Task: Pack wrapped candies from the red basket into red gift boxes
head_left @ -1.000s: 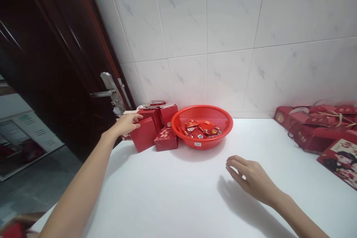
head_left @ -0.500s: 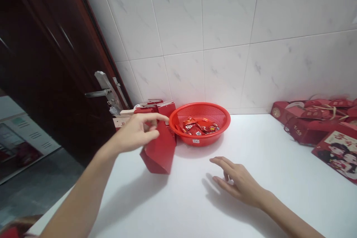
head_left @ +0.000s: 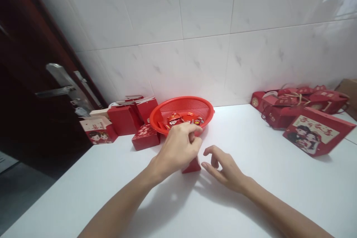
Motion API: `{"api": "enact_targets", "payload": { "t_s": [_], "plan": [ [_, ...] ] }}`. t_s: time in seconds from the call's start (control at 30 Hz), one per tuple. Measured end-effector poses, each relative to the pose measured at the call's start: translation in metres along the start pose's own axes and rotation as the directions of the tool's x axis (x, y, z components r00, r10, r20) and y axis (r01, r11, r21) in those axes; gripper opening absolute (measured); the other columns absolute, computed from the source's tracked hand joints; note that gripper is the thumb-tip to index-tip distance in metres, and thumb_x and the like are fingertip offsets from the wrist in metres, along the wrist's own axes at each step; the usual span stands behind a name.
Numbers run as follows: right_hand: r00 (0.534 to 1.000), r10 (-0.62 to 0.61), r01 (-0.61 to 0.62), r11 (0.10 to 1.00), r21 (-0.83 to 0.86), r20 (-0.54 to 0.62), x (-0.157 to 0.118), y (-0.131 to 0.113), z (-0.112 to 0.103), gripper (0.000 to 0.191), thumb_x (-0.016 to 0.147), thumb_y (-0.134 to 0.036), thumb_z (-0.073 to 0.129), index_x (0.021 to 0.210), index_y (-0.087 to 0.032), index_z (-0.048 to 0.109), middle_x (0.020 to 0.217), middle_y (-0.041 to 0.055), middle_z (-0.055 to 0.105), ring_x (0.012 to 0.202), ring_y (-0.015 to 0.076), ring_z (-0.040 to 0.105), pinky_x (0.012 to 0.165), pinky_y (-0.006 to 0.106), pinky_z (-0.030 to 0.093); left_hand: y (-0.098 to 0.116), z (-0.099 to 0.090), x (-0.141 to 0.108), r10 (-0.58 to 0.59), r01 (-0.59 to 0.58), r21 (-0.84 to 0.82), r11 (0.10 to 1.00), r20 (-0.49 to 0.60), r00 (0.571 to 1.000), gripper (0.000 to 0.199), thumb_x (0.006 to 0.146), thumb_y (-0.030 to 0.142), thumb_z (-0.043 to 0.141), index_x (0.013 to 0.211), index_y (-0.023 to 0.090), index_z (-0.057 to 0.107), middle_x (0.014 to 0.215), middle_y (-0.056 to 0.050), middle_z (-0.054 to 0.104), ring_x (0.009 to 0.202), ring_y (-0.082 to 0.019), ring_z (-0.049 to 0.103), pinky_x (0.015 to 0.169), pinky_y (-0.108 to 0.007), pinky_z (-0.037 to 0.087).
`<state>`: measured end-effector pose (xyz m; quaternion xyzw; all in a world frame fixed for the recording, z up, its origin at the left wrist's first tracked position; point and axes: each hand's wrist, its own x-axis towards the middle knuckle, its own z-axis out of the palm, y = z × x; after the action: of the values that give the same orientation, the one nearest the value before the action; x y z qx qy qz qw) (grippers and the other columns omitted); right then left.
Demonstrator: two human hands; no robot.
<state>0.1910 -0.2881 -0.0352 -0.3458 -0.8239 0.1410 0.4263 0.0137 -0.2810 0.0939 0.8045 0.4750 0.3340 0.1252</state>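
A red box (head_left: 192, 166) at the centre, pinched from above by the left hand (head_left: 181, 147).
The white tabletop (head_left: 161, 200) fills the foreground; the right hand (head_left: 224, 167), loosely curled and holding nothing, is just beside the plain red box, whose upper part is hidden. Behind sit a red basket (head_left: 210, 117) of wrapped sweets (head_left: 175, 118), red cartons at left and right, then a pale tiled wall (head_left: 200, 67) and, upper left, a dark door (head_left: 25, 81).
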Motion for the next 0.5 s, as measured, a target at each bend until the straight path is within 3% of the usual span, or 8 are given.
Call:
{"api": "enact_targets", "payload": {
  "t_s": [0.17,0.27,0.37,0.5],
  "plan": [
    [0.999,0.0,-0.002,0.999,0.051,0.051,-0.002,0.005,0.005,0.023,0.1,-0.044,0.049,0.108,-0.022,0.049,0.087,0.0002,0.063,0.051,0.008,0.051,0.053,0.023,0.04,-0.005,-0.004,0.001,-0.118,0.145,-0.289,0.946,0.11,0.987,0.035,0.088,0.024,0.053,0.12,0.021,0.068,0.077,0.002,0.065,0.057,-0.014,0.066,0.054,-0.026,0.054],
    [0.998,0.003,-0.005,1.0,0.031,0.067,-0.002,0.006,0.01,0.021,0.102,-0.041,0.046,0.109,-0.022,0.049,0.088,0.0003,0.063,0.051,0.0074,0.05,0.053,0.023,0.038,-0.01,-0.007,0.0,-0.117,0.184,-0.405,0.895,0.185,0.976,0.041,0.092,0.026,0.05,0.132,0.024,0.06,0.085,0.001,0.062,0.056,-0.014,0.068,0.054,-0.027,0.057],
    [0.997,-0.072,0.073,0.996,-0.041,0.023,-0.001,0.006,0.016,0.018,0.104,-0.037,0.041,0.108,-0.022,0.049,0.087,0.0004,0.064,0.051,0.0078,0.048,0.052,0.022,0.037,-0.018,-0.009,0.0,-0.067,0.136,-0.378,0.916,0.192,0.979,0.039,0.092,0.026,0.053,0.129,0.025,0.062,0.09,0.0,0.063,0.056,-0.012,0.067,0.054,-0.026,0.057],
    [0.969,-0.241,0.222,0.949,-0.223,-0.059,0.001,0.006,0.021,0.01,0.103,-0.024,0.037,0.104,-0.021,0.047,0.082,0.0005,0.063,0.053,0.0105,0.048,0.05,0.024,0.035,-0.028,-0.009,0.001,0.067,-0.042,-0.211,0.977,0.113,0.991,0.031,0.09,0.026,0.058,0.118,0.025,0.07,0.081,0.001,0.065,0.057,-0.011,0.062,0.057,-0.024,0.055]
  ]
}}
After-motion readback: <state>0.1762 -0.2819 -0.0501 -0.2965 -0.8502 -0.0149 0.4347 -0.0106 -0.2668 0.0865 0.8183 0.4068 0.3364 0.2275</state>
